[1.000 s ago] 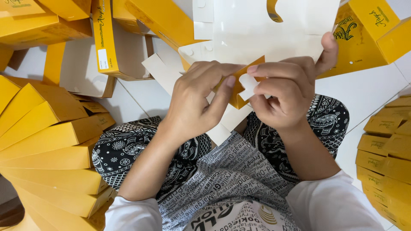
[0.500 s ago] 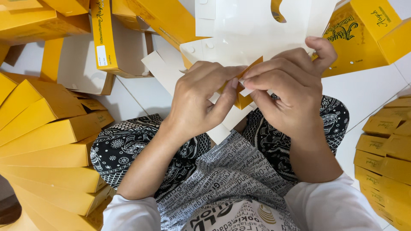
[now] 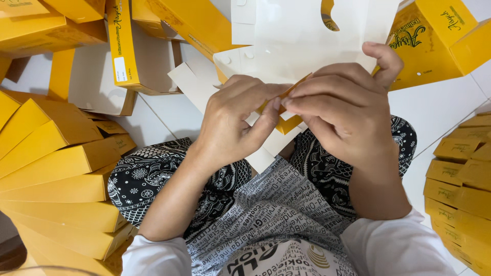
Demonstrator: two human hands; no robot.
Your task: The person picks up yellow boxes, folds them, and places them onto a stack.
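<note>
Two hands were pinched together on a yellow tab (image 3: 286,97) of the white unfolded carton blank (image 3: 307,41): left hand (image 3: 235,122), right hand (image 3: 342,112). Above the lap, the blank was held, extending away from both equally.

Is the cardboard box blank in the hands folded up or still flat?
Mostly flat: the blank shows its white inner face spread open; both hands pinch one yellow flap.
</note>
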